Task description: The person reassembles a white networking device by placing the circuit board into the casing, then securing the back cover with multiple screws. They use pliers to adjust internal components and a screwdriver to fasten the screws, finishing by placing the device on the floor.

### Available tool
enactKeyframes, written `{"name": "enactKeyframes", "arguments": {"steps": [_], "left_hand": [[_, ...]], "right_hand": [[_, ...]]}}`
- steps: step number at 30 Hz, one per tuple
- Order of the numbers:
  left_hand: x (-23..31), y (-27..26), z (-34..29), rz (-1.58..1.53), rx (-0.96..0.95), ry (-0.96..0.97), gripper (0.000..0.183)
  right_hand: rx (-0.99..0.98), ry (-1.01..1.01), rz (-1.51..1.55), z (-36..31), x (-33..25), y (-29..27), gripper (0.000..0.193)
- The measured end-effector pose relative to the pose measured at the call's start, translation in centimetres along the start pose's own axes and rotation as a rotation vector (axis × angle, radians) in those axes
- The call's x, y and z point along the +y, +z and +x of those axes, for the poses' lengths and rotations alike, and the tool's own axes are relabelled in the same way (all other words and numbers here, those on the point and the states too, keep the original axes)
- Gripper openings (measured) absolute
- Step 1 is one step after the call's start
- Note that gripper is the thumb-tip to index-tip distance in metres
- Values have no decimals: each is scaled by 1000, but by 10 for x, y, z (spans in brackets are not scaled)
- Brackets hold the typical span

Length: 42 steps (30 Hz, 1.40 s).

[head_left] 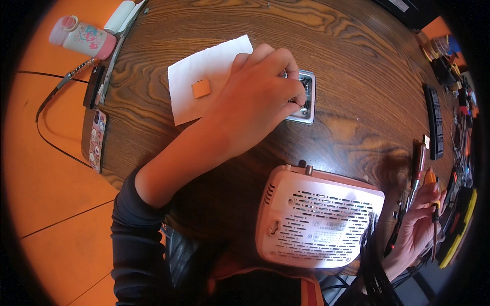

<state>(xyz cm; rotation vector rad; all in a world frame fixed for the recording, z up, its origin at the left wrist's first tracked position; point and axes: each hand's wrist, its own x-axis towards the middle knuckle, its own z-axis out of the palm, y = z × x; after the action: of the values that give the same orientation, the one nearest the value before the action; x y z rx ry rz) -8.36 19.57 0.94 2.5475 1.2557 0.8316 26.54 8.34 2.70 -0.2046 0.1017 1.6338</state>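
Note:
My left hand (263, 84) reaches over a small metal tray (312, 97), its fingertips pinched together inside the rim. Small shiny metal pieces lie in the tray, partly covered by the hand; what the fingers pinch, if anything, is hidden. At the right edge of the table my right hand (416, 222) holds a screwdriver (435, 214) with an orange and yellow handle, its shaft hanging down past the fingers. Between the hands, close to me, a white router-like box (319, 219) lies with its slotted, labelled face up.
A small orange square (201, 88) rests on white paper (184, 76). A pen-shaped tool (419, 163) and a black strip (435, 121) lie at right, near tangled tools. At left are a phone (97, 140), a pink-white bottle (87, 40) and a corded tool (66, 77).

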Motion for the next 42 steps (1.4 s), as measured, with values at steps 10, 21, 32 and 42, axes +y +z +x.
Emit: {"name": "enactKeyframes", "arguments": {"steps": [10,21,32,42], "left_hand": [[3,-1,6,243,-49,105,8],[77,-8,-12,-996,-451,-340,13],[83,-3,-15,-928,-393,-236,11],[82,-2,-18,-893,-417,-214,6]], "right_hand": [[-27,-62,-160,12,14,4,44],[-206,-818,-1165,0,57,9,54],[-537,-760,-1341,-7,66,8,48],[-568,-751,-1335,-9,71,4,49]]}}
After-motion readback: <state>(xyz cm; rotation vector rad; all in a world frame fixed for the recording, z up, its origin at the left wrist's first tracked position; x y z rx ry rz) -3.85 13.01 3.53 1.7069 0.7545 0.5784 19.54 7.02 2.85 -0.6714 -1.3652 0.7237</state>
